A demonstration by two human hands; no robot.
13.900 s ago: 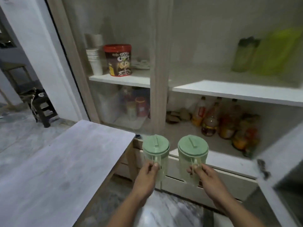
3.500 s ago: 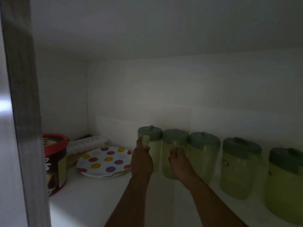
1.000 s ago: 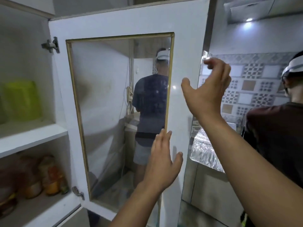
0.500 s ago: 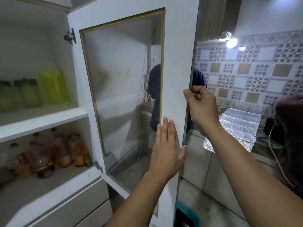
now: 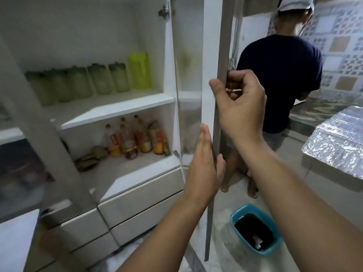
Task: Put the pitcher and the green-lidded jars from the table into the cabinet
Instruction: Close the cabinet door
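Several green-lidded jars point(image 5: 98, 79) stand in a row on the cabinet's upper shelf point(image 5: 117, 108), with the yellow-green pitcher point(image 5: 139, 70) at their right end. The white glass-paned cabinet door point(image 5: 208, 95) stands nearly edge-on to me. My right hand point(image 5: 238, 107) is closed around the door's outer edge at mid height. My left hand point(image 5: 204, 165) lies flat with fingers together against the door's inner face, lower down.
Sauce bottles point(image 5: 137, 138) fill the lower shelf, drawers point(image 5: 141, 197) sit below. A person in a dark shirt point(image 5: 280, 79) stands just behind the door. A teal bin point(image 5: 255, 230) is on the floor; a foil-covered counter point(image 5: 337, 146) at right; table corner point(image 5: 15, 238) at lower left.
The door has swung from facing me to nearly edge-on, toward the cabinet. My right hand went from reaching to gripping its edge, and my left stays flat on the door.
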